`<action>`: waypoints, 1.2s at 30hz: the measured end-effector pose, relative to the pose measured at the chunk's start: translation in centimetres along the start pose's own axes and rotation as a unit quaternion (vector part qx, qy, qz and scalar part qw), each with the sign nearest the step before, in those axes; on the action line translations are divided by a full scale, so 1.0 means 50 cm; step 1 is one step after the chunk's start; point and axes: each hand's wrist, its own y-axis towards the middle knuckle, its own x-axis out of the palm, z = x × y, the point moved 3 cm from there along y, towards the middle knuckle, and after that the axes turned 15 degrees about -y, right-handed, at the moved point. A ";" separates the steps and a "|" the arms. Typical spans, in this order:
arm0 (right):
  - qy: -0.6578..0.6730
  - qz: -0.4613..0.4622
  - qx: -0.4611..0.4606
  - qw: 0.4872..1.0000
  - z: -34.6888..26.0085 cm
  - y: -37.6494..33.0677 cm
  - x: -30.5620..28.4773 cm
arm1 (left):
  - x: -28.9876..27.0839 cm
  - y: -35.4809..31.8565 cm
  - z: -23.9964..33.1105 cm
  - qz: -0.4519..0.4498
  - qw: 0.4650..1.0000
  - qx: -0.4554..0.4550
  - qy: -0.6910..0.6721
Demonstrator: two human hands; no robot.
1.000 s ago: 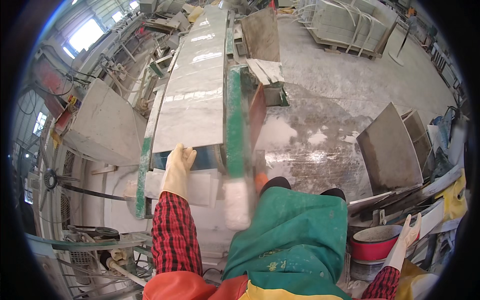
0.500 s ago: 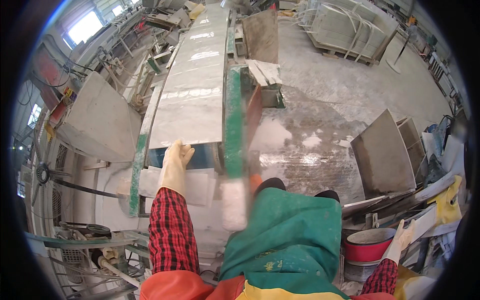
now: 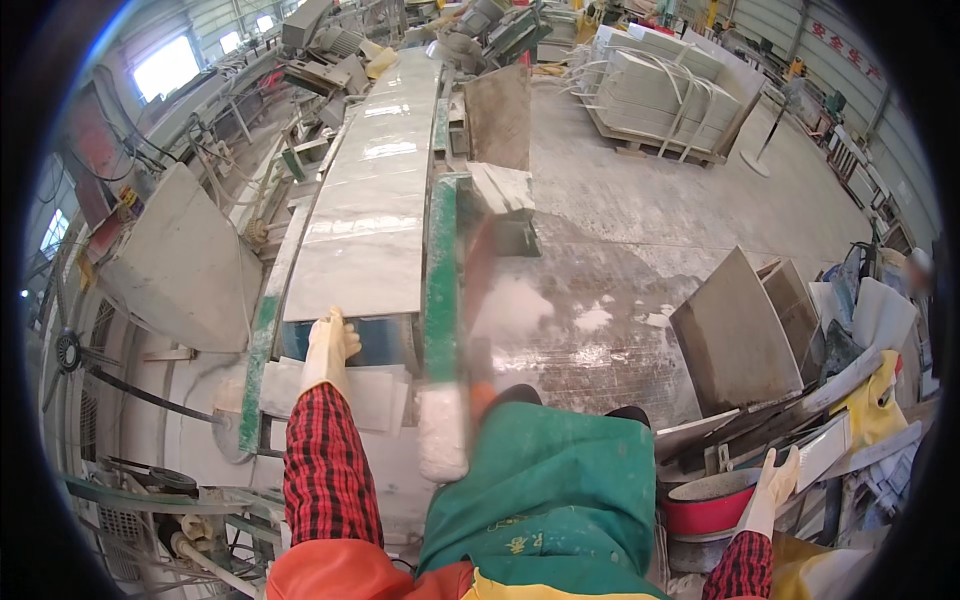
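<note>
A glossy pale slab point(image 3: 362, 255) lay on the conveyor point(image 3: 385, 345), the left hand point(image 3: 329, 348) at the slab's near edge, grip impossible to tell, while right of the conveyor the right hand point(image 3: 771, 486), thumb and fingers apart, was beside a red basin point(image 3: 703, 517).

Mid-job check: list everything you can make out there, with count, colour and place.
Polished slabs: several, pale, rowed along centre-left
Belt: one, blue, beneath slabs
Rails: two, green, flanking belt
Large board: one, grey, left
Machinery: too jumbled to count, mostly grey, far end
Strapped stack: one, whitish, upper right
Leaning panels: two, grey-brown, right
Bucket: one, red, lower right
Apron: one, green, lower middle
Left hand: one, cream-gloved, at nearest slab's edge
Right hand: one, cream-gloved, beside bucket
</note>
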 end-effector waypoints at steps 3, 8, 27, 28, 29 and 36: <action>-0.001 0.038 -0.030 0.999 0.018 0.014 0.012 | -0.015 -0.015 0.026 0.026 0.965 0.054 0.255; -0.040 0.071 -0.027 0.996 0.056 0.063 -0.001 | 0.055 -0.072 0.055 0.003 0.846 0.250 0.471; -0.050 0.057 0.072 0.994 0.085 0.102 0.043 | 0.351 -0.164 -0.103 -0.181 0.741 0.475 0.439; -0.050 0.069 0.070 0.994 0.102 0.112 0.055 | 0.355 -0.167 -0.103 -0.185 0.741 0.478 0.434; -0.050 0.082 0.067 0.993 0.116 0.116 0.069 | 0.356 -0.169 -0.101 -0.188 0.741 0.481 0.430; -0.021 0.002 0.037 0.999 0.093 0.105 0.039 | 0.356 -0.181 -0.087 -0.181 0.759 0.464 0.419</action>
